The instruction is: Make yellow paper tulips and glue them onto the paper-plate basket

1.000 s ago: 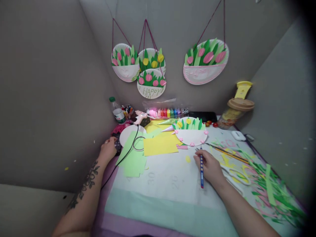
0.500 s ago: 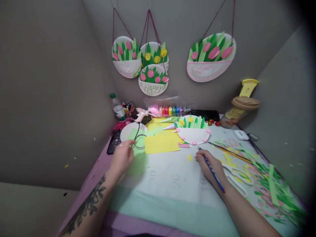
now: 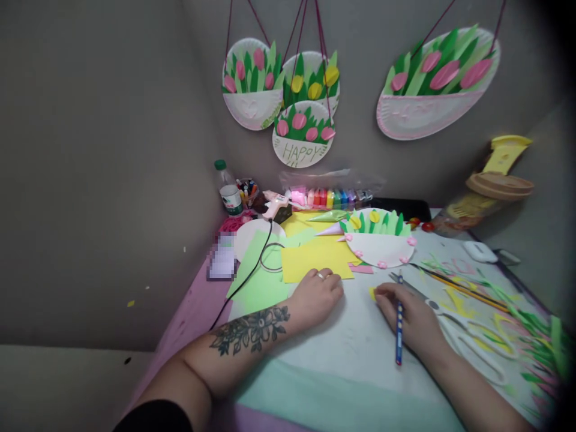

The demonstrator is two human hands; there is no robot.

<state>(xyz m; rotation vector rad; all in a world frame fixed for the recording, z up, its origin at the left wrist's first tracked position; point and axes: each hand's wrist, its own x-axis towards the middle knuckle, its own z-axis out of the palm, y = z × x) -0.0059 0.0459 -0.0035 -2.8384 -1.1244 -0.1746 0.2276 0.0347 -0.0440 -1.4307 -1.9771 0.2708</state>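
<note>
My right hand [image 3: 402,309] has a blue patterned pencil [image 3: 399,336] tucked between its fingers, point away from me. Its thumb and fingertip touch a small yellow paper piece [image 3: 372,293]; whether they pinch it is hard to see. My left hand [image 3: 318,295], with a ring on one finger, lies palm down with curled fingers at the near edge of a yellow paper sheet [image 3: 310,258]; anything beneath those fingers is hidden. White-handled scissors [image 3: 468,336] lie beside my right hand. Just beyond both hands is a paper-plate basket [image 3: 380,249] with yellow tulips.
Green paper [image 3: 258,279] lies at left under a black cord running from a pink glue gun [image 3: 275,205]. A blurred-out phone [image 3: 222,258] is at the left edge. Paper scraps [image 3: 535,336] and pencils [image 3: 468,287] cover the right. Plate baskets [image 3: 303,150] hang on the wall.
My left hand has moved right, from the cord and green paper to the yellow sheet. My right hand has lowered its fingertips to the small yellow piece, the pencil shifting upright. The view has shifted.
</note>
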